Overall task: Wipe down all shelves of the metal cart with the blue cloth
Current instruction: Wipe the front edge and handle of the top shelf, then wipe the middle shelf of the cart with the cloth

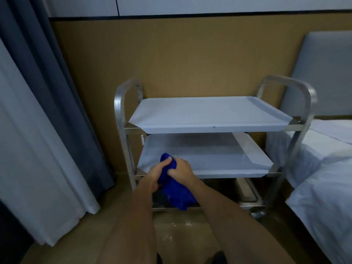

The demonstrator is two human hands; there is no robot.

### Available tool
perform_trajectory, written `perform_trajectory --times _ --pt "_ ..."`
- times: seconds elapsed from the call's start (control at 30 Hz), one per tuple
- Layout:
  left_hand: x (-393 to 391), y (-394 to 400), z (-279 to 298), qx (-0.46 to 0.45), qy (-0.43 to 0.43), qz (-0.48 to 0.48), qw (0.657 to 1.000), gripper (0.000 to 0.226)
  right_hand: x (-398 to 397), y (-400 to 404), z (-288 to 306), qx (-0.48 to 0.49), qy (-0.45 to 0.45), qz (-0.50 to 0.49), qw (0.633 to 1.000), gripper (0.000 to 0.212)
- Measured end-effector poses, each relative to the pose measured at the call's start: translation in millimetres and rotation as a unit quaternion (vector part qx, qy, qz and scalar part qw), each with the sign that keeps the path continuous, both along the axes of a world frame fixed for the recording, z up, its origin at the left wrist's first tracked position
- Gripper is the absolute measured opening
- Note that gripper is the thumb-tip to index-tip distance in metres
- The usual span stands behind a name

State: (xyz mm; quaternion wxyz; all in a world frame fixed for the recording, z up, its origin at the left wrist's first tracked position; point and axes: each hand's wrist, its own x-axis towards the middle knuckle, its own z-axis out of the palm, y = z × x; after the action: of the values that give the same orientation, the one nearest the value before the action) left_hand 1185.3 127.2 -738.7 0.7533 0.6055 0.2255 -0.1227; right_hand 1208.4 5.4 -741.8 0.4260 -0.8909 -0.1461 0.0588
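A blue cloth (174, 184) is gripped by both hands in the lower centre of the frame, in front of the middle shelf (209, 159) of a metal cart (308, 111). The left hand (155, 175) is curled around the cloth's left side, thumb on top; the right hand (182, 171) is clenched on its upper right part. The cloth's tail is seen hanging toward the bottom shelf (247, 195). The top shelf (205, 113) is seen above. A curtain (38, 111) is hung at the left, and a white-sheeted bed (323, 178) stands at the right.
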Motion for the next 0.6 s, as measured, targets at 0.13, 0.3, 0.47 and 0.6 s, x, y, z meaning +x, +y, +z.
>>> perform_trajectory --times 0.13,0.3,0.47,0.6 --pt "-1.1 -16.2 -10.2 0.112 0.011 0.022 0.993 0.029 5.2 -22.0 3.9 0.321 0.295 -0.055 0.898 0.014" --pt "6.9 -24.2 -6.6 0.105 -0.032 -0.023 0.994 0.023 17.5 -53.4 -21.0 0.064 0.129 -0.146 0.979 0.062" --pt "18.8 -27.4 -1.2 0.132 -0.055 -0.054 0.988 0.023 23.6 -66.9 -16.3 -0.071 0.027 -0.05 0.996 0.041" --pt "24.9 -28.1 5.4 0.303 -0.012 -0.063 0.951 0.019 21.2 -81.0 -6.8 0.004 0.106 -0.047 0.993 0.016"
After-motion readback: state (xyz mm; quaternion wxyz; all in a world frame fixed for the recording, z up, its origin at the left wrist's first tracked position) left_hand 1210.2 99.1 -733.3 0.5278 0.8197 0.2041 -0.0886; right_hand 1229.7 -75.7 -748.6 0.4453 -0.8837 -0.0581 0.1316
